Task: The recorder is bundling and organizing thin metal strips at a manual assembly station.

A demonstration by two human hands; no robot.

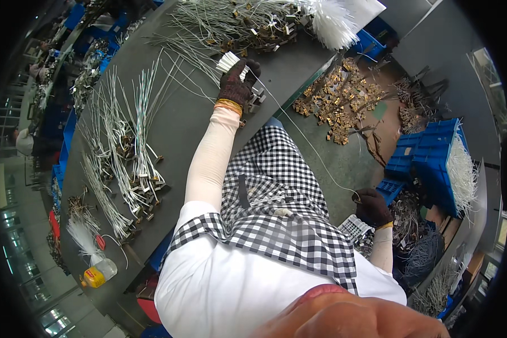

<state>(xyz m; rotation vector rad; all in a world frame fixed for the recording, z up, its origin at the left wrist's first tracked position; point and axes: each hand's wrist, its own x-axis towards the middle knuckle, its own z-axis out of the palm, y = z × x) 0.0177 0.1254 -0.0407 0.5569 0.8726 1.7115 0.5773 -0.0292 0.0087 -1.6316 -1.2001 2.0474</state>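
Two dark-gloved hands are held well apart. The left hand [238, 84] is stretched forward over the near edge of the desk [174, 132], its grip closed around a white bundle [230, 62]; the right hand [374, 208] is held low at the person's right side, its grip pinched on one end of a thin white wire [312, 147]. The desk is dark grey and is strewn with bunches of pale wires [142, 129] tipped with small metal parts; a bottle [100, 273] with a yellow label is seen at its left end. Brass-coloured pieces [343, 93] are heaped beyond the green floor [352, 163], and white strands [461, 174] are packed in a blue crate [434, 174]. The wire is hung in a long curve between both hands; the bundle is made up of short, slim white pieces packed side by side.
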